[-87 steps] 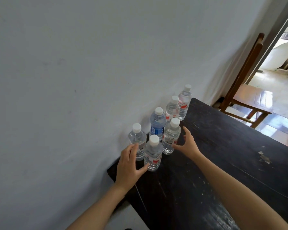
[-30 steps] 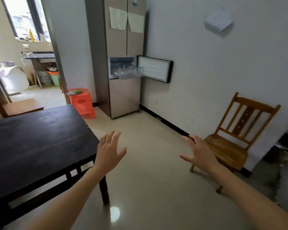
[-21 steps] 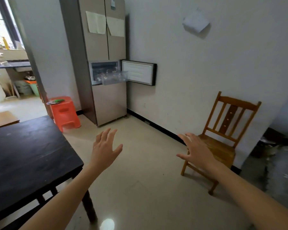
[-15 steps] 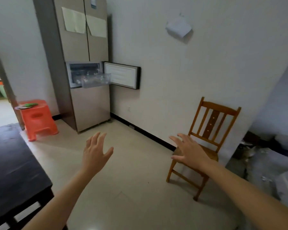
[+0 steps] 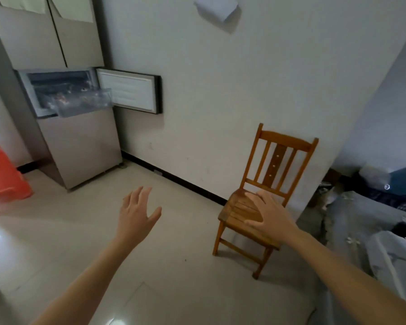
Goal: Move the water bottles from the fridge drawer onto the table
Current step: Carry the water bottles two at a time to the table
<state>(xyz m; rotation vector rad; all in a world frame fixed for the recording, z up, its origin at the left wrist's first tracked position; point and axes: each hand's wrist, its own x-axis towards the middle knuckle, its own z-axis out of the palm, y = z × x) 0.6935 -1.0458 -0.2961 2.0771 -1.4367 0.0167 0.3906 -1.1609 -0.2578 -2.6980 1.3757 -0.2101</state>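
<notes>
Head view looks down across a pale tiled floor (image 5: 85,242) toward a grey-brown fridge (image 5: 80,146) standing at upper left. Its middle compartment is open. A small door (image 5: 129,92) is swung out to the right along the white wall (image 5: 220,90), and a clear fridge drawer (image 5: 85,105) is pulled forward out of the opening. The inside of the drawer is blurred. The clear shapes with reddish flecks are probably the water bottles (image 5: 66,102), though no single bottle can be made out. Two pale sheets (image 5: 73,8) are stuck on the fridge's upper doors.

Both forearms reach forward from the bottom edge. The left hand (image 5: 136,214) is raised over the floor, fingers straight and slightly spread, holding nothing. The right hand (image 5: 271,218) is likewise spread flat, palm down, and empty. It overlaps the seat of a wooden chair (image 5: 277,160), and whether it touches the seat cannot be told. The chair stands close to the wall, well to the right of the fridge. A red plastic stool (image 5: 2,174) sits at the left edge, near the fridge. A white sheet of paper (image 5: 217,7) hangs high on the wall. Grey and dark bundles (image 5: 373,219) lie piled at the right.
</notes>
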